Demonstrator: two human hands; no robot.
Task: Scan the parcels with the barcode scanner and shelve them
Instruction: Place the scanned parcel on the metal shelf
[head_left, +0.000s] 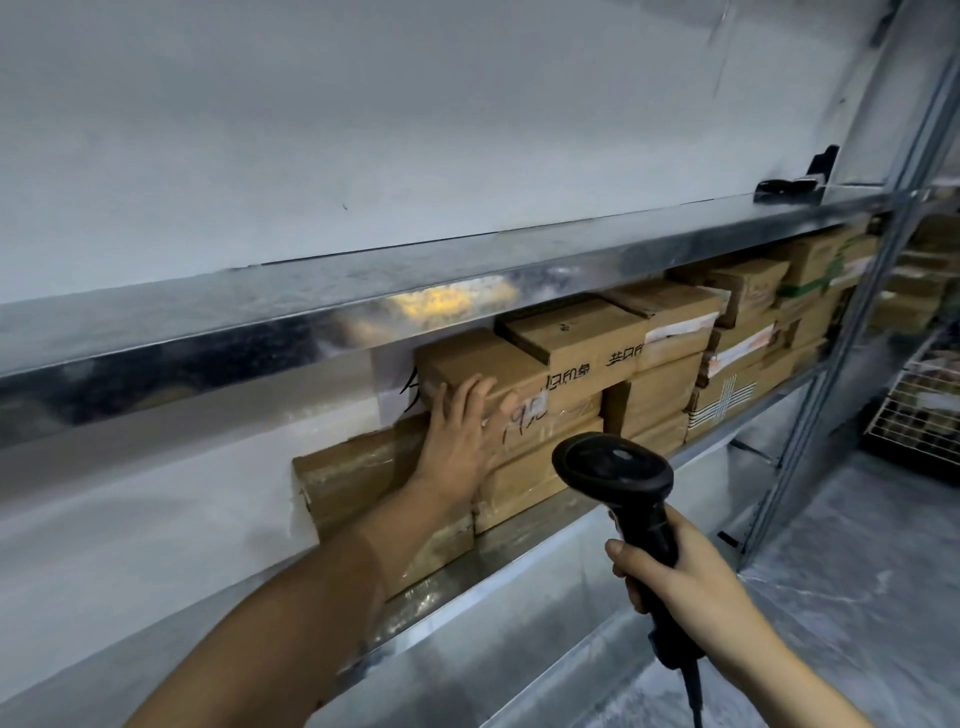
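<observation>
My left hand lies flat, fingers spread, against the front of a brown cardboard parcel with black handwriting on its tape. That parcel rests on other taped parcels on the metal shelf. My right hand grips the handle of a black barcode scanner, head up, in front of the stack and apart from it. Its cable hangs down at the bottom edge.
More cardboard parcels fill the shelf to the right. The shiny upper shelf hangs low over the stack; a small black device lies on it at the right. A wire basket stands at the far right, past the shelf upright.
</observation>
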